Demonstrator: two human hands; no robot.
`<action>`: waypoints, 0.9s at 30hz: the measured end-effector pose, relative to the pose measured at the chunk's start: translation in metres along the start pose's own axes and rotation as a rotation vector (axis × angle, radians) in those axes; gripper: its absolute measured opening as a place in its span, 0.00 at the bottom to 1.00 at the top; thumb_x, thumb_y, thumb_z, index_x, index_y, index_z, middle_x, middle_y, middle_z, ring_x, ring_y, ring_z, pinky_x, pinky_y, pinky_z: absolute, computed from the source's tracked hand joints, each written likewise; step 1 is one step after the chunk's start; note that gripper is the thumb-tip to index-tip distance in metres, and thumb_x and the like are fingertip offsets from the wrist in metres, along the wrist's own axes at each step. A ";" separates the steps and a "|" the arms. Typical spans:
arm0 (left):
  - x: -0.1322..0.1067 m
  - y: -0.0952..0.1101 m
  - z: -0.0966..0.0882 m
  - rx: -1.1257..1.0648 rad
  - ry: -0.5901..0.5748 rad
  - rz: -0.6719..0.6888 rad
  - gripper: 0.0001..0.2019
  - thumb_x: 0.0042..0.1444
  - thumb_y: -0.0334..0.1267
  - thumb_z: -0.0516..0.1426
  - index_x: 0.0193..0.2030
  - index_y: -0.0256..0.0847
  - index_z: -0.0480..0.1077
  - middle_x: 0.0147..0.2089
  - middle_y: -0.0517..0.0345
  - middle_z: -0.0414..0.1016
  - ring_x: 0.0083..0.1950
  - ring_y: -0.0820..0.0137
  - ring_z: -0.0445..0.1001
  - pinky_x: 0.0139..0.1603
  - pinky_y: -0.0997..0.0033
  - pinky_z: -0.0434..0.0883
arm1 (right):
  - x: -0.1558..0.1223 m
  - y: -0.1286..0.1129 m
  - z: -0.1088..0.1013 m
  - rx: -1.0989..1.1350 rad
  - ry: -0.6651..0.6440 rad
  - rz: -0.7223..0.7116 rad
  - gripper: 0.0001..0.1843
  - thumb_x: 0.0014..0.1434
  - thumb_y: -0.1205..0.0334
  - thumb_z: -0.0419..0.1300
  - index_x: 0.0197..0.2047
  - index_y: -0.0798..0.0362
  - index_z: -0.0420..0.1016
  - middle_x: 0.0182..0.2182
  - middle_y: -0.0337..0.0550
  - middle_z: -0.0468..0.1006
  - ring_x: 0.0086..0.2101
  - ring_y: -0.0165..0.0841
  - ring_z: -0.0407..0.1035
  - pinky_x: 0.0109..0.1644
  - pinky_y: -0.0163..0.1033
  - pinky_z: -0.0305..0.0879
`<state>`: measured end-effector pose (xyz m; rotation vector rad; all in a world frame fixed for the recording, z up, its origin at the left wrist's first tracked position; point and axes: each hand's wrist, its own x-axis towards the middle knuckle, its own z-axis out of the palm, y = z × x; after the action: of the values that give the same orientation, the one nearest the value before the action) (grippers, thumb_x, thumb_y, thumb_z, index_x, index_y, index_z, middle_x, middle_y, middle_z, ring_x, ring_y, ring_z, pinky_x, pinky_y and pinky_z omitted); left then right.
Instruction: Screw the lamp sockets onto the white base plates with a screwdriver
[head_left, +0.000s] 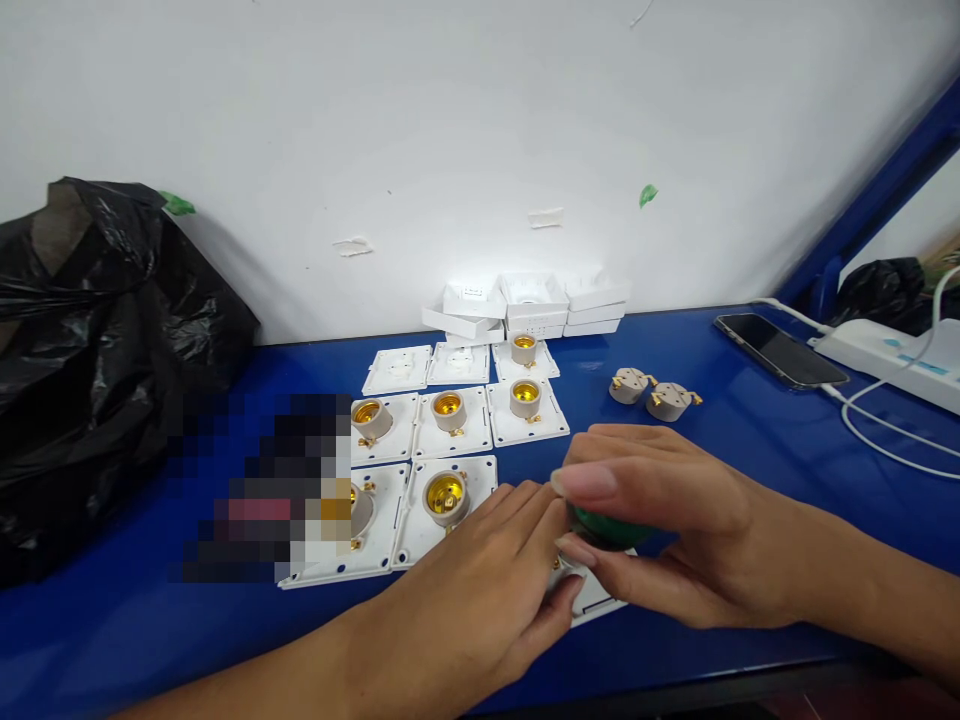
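Note:
My right hand [675, 530] is wrapped round a green screwdriver handle [611, 528]; its shaft is hidden. Below it, my left hand [502, 580] closes round a lamp holder, mostly covered, on a white square plate [600, 598]. A brass terminal [556, 564] peeks out between the fingers. Just left of my hands, another lamp holder [445, 497] with a gold-coloured threaded inside sits on its plate. Several more plates with lamp holders [448, 411] lie in rows behind. Two white plates [397, 369] at the back bear no lamp holder.
Two loose lamp holders [670, 401] lie face down on the blue table [750, 620]. White boxes [532, 300] are stacked by the wall. A phone [780, 350] and a power strip [892, 355] with cables lie right. A black plastic bag [97, 380] stands left, beside a blurred patch.

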<state>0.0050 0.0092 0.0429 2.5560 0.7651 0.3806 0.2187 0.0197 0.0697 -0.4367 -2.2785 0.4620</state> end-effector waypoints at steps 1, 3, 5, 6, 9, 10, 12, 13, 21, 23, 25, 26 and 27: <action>0.001 -0.001 0.000 0.002 0.000 0.001 0.08 0.69 0.33 0.55 0.52 0.36 0.71 0.51 0.47 0.78 0.53 0.51 0.78 0.58 0.49 0.74 | 0.000 0.000 0.000 0.002 -0.001 -0.003 0.30 0.68 0.71 0.60 0.69 0.45 0.61 0.33 0.34 0.75 0.34 0.31 0.72 0.40 0.36 0.68; 0.001 -0.002 -0.001 -0.001 -0.008 0.008 0.08 0.69 0.33 0.55 0.51 0.36 0.71 0.50 0.47 0.78 0.53 0.52 0.77 0.58 0.50 0.74 | -0.001 0.001 0.000 0.010 -0.008 -0.009 0.31 0.68 0.72 0.59 0.70 0.45 0.61 0.32 0.34 0.73 0.33 0.30 0.70 0.41 0.37 0.67; 0.001 -0.001 -0.001 -0.005 -0.014 -0.001 0.07 0.69 0.34 0.55 0.51 0.38 0.71 0.51 0.47 0.78 0.52 0.53 0.77 0.58 0.51 0.74 | -0.001 0.002 0.000 0.014 -0.013 -0.009 0.31 0.68 0.72 0.59 0.70 0.45 0.60 0.32 0.33 0.72 0.33 0.30 0.70 0.40 0.37 0.67; 0.000 0.000 -0.001 -0.007 -0.017 -0.013 0.07 0.69 0.34 0.55 0.51 0.38 0.71 0.51 0.48 0.78 0.53 0.53 0.78 0.57 0.52 0.75 | -0.002 0.002 0.000 0.009 -0.012 -0.007 0.31 0.68 0.72 0.59 0.70 0.44 0.60 0.32 0.33 0.72 0.33 0.30 0.70 0.40 0.37 0.67; -0.002 0.003 -0.002 -0.019 -0.024 -0.041 0.07 0.70 0.34 0.54 0.50 0.39 0.72 0.52 0.48 0.79 0.52 0.54 0.78 0.55 0.54 0.75 | -0.003 0.002 0.000 -0.002 -0.019 0.003 0.32 0.67 0.72 0.59 0.70 0.43 0.59 0.32 0.33 0.72 0.32 0.30 0.70 0.39 0.37 0.67; -0.003 0.003 -0.003 -0.022 -0.026 -0.041 0.07 0.70 0.34 0.54 0.50 0.39 0.72 0.51 0.48 0.79 0.52 0.54 0.78 0.55 0.54 0.75 | -0.003 0.002 0.000 -0.002 -0.024 0.007 0.32 0.67 0.72 0.59 0.71 0.43 0.59 0.31 0.33 0.72 0.31 0.30 0.70 0.39 0.38 0.67; -0.003 0.005 -0.004 -0.019 -0.019 -0.032 0.07 0.70 0.33 0.54 0.50 0.38 0.72 0.51 0.47 0.79 0.53 0.54 0.78 0.55 0.53 0.75 | -0.003 0.002 0.000 -0.002 -0.034 0.013 0.33 0.67 0.72 0.59 0.71 0.42 0.59 0.31 0.32 0.72 0.31 0.30 0.69 0.39 0.38 0.67; -0.003 0.005 -0.004 -0.015 -0.017 -0.027 0.07 0.70 0.33 0.54 0.50 0.38 0.71 0.51 0.47 0.79 0.53 0.54 0.77 0.56 0.53 0.75 | -0.003 0.002 0.000 -0.002 -0.036 0.013 0.33 0.67 0.72 0.59 0.71 0.42 0.58 0.31 0.32 0.72 0.31 0.30 0.69 0.39 0.38 0.67; 0.002 0.002 -0.004 -0.014 -0.016 0.003 0.06 0.69 0.32 0.55 0.49 0.37 0.72 0.50 0.48 0.78 0.51 0.54 0.77 0.56 0.54 0.74 | -0.003 0.002 0.000 0.015 -0.042 0.010 0.34 0.66 0.74 0.58 0.71 0.42 0.57 0.32 0.32 0.70 0.32 0.31 0.67 0.39 0.38 0.65; 0.002 0.002 -0.003 -0.020 -0.008 -0.001 0.05 0.69 0.32 0.56 0.47 0.37 0.73 0.50 0.48 0.78 0.51 0.54 0.77 0.55 0.53 0.74 | -0.003 0.002 -0.001 0.025 -0.043 0.009 0.34 0.66 0.74 0.59 0.71 0.43 0.58 0.32 0.32 0.69 0.31 0.30 0.67 0.39 0.38 0.65; 0.001 0.002 -0.003 -0.018 -0.009 -0.010 0.05 0.69 0.32 0.56 0.48 0.37 0.73 0.50 0.48 0.79 0.51 0.53 0.77 0.55 0.53 0.74 | -0.003 0.002 -0.001 0.027 -0.044 0.008 0.34 0.66 0.73 0.60 0.71 0.43 0.58 0.32 0.32 0.69 0.31 0.30 0.67 0.39 0.38 0.65; 0.001 0.002 -0.003 -0.018 -0.019 -0.014 0.05 0.69 0.32 0.56 0.48 0.37 0.73 0.50 0.47 0.79 0.51 0.53 0.77 0.56 0.52 0.74 | -0.003 0.002 -0.001 0.026 -0.043 0.007 0.34 0.66 0.73 0.60 0.71 0.43 0.58 0.32 0.32 0.69 0.31 0.30 0.67 0.39 0.38 0.65; 0.000 0.002 -0.003 -0.015 -0.033 -0.021 0.06 0.70 0.33 0.56 0.49 0.37 0.73 0.51 0.47 0.79 0.51 0.53 0.77 0.56 0.52 0.74 | -0.003 0.002 -0.001 0.024 -0.039 0.005 0.34 0.66 0.73 0.60 0.71 0.43 0.58 0.32 0.32 0.69 0.32 0.30 0.67 0.39 0.38 0.65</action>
<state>0.0055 0.0086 0.0464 2.5317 0.7741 0.3358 0.2216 0.0202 0.0678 -0.4252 -2.3078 0.5036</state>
